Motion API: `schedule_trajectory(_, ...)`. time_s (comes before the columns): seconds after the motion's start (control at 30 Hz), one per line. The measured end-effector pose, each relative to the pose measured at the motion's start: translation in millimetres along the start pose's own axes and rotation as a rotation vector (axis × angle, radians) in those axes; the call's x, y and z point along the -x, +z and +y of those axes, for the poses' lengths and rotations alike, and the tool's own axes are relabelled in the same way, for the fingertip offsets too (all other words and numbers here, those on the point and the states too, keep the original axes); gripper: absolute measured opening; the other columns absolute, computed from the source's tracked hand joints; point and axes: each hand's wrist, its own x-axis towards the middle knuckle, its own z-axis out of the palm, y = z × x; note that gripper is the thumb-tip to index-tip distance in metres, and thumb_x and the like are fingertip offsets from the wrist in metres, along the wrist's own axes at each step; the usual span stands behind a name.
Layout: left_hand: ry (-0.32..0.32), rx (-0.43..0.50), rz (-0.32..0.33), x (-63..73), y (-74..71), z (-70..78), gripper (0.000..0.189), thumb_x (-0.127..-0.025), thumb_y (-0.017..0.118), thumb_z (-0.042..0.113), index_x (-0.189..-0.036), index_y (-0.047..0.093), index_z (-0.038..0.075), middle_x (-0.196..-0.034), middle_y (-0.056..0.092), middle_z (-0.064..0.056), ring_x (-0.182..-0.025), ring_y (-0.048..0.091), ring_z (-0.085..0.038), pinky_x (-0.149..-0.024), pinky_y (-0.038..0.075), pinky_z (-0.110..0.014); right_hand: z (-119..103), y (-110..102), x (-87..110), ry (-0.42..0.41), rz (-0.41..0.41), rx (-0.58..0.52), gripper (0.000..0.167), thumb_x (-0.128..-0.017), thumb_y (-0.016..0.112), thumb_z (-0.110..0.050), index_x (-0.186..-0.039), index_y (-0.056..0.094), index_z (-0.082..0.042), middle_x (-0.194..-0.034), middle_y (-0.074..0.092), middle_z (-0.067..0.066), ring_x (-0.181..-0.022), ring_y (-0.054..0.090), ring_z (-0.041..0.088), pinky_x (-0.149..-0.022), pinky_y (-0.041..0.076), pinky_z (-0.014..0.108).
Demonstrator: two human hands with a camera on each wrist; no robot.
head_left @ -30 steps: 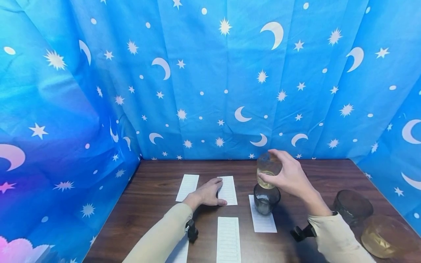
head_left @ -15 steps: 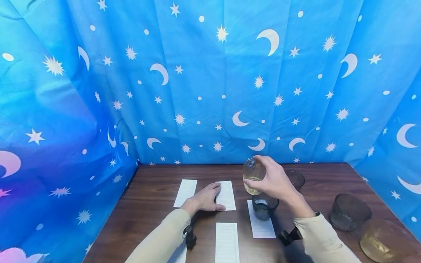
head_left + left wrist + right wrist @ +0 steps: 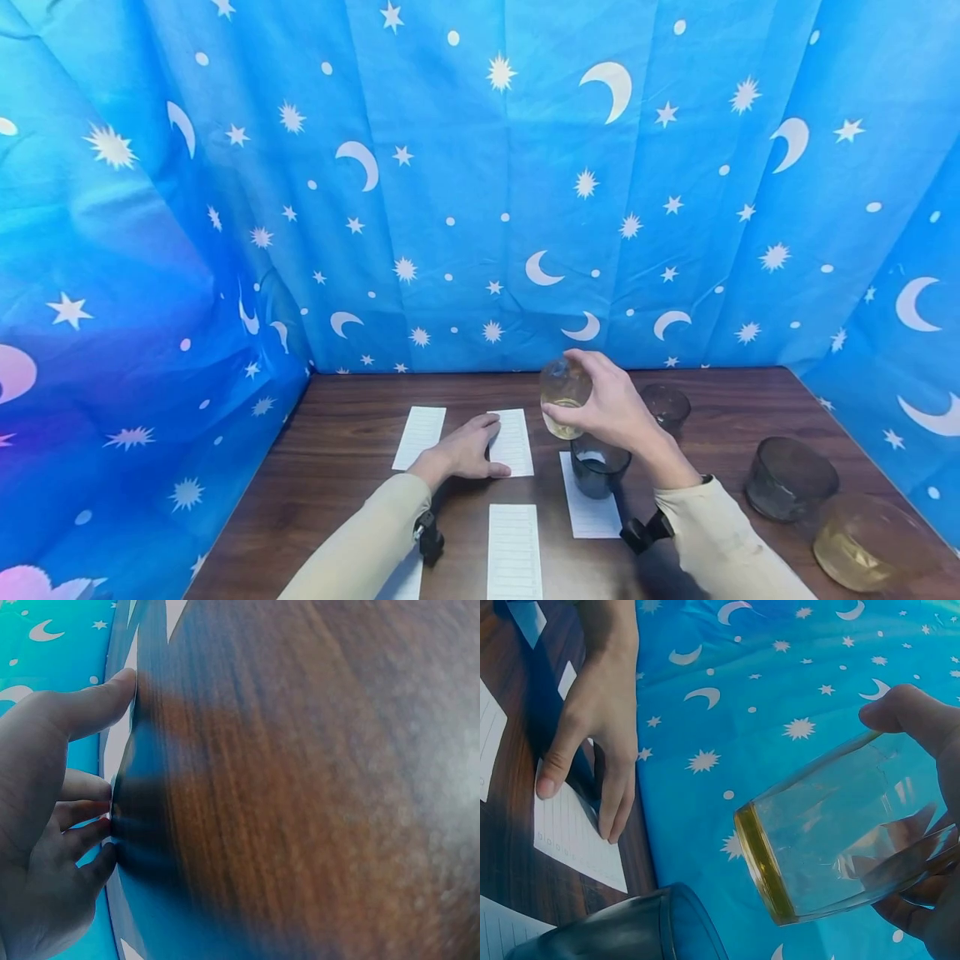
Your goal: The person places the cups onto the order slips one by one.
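Paper (image 3: 514,443) lies under the relaxed left hand (image 3: 465,451); the right hand (image 3: 609,407) grips a clear glass (image 3: 825,832).

The glass (image 3: 832,825) is clear, banded yellow; the slip (image 3: 515,443) ruled white; the bench (image 3: 352,442) brown-grained; the backdrop (image 3: 450,150) moon-and-star-patterned, white on blue.

No word, number or brand that I can read anywhere. The white paper slips (image 3: 513,550) on the table (image 3: 337,467) carry printed rows and ruled lines, too small to make out in the head view. On the slip (image 3: 574,832) at my left hand (image 3: 461,452), the right wrist view gives ruled lines and a row of tiny marks along one edge, none legible to me.
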Motion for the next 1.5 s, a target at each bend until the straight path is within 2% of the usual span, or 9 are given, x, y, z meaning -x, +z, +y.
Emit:
schedule_trajectory(0.43,0.002,0.009,0.003,0.0,-0.8,0.0,0.089,-0.082,0.069,0.058,-0.146,0.042,0.003,-0.156,0.034,-0.01,-0.145,0.031,-0.025,-0.117,0.031,-0.038,-8,8,-2.4,-0.017,-0.019,0.016,0.082,-0.069,0.083,-0.046,-0.136,0.052,-0.008,-0.13,0.057,0.013,-0.109,0.059,0.029,-0.086,0.055,0.047)
schedule_trajectory(0.67,-0.003,-0.013,0.005,-0.4,0.9,0.1,0.088,-0.082,0.069,0.058,-0.146,0.042,0.003,-0.155,0.035,-0.01,-0.144,0.032,-0.025,-0.117,0.031,-0.036,-8,15,-3.9,-0.02,-0.024,0.029,0.082,-0.069,0.082,-0.048,-0.136,0.052,-0.01,-0.13,0.058,0.012,-0.108,0.058,0.03,-0.085,0.054,0.049)
schedule_trajectory(1.33,0.003,-0.017,-0.005,2.1,1.1,0.1,0.088,-0.082,0.068,0.058,-0.146,0.042,0.003,-0.155,0.036,-0.009,-0.145,0.032,-0.024,-0.118,0.03,-0.035,-10,37,-11.2,0.007,-0.046,-0.023,0.08,-0.07,0.081,-0.049,-0.136,0.052,-0.012,-0.127,0.059,0.01,-0.106,0.06,0.027,-0.084,0.055,0.045)
schedule_trajectory(1.43,0.001,-0.023,-0.003,1.5,0.6,0.0,0.088,-0.082,0.069,0.058,-0.146,0.042,0.003,-0.155,0.036,-0.009,-0.145,0.032,-0.024,-0.118,0.03,-0.035,-9,41,-12.3,0.016,-0.067,-0.02,0.081,-0.072,0.079,-0.051,-0.137,0.051,-0.012,-0.127,0.058,0.01,-0.107,0.059,0.028,-0.085,0.055,0.047)
schedule_trajectory(1.5,0.001,-0.022,-0.003,0.9,0.9,0.5,0.088,-0.082,0.069,0.058,-0.146,0.042,0.004,-0.155,0.036,-0.009,-0.145,0.031,-0.024,-0.117,0.031,-0.035,-8,43,-12.0,0.018,-0.082,-0.014,0.082,-0.073,0.079,-0.051,-0.138,0.05,-0.011,-0.129,0.057,0.011,-0.116,0.056,0.032,-0.091,0.052,0.051)
